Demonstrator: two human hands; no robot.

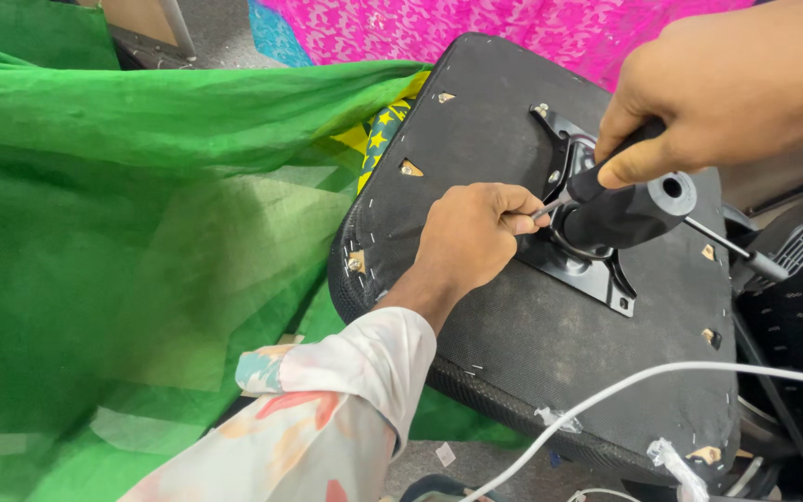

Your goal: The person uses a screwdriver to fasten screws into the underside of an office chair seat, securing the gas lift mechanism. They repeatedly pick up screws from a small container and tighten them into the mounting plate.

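At the near edge I see a white cable (606,395) running across the lower right, over the rim of an upturned chair seat (504,344), whose black fabric underside faces up and fills the centre of the view. Bits of clear plastic wrap (676,460) cling to its near rim. A floral sleeve (327,418) rises from the near left to the left hand (471,237), which rests on the seat underside. Its fingers (522,218) are pinched tight on the thin metal shaft of a screwdriver (597,181), low down near the tip. The tip meets the black metal mounting plate (583,260) bolted to the middle of the seat, just beside a black cylindrical column (625,214) standing from that plate. A lever rod (731,244) runs right from the column. Farther off, the right hand (727,84) comes in from the far right, fingers closed around the screwdriver's black handle. Green fabric (123,232) covers the left side of the scene; pink patterned cloth (476,28) lies at the far edge.
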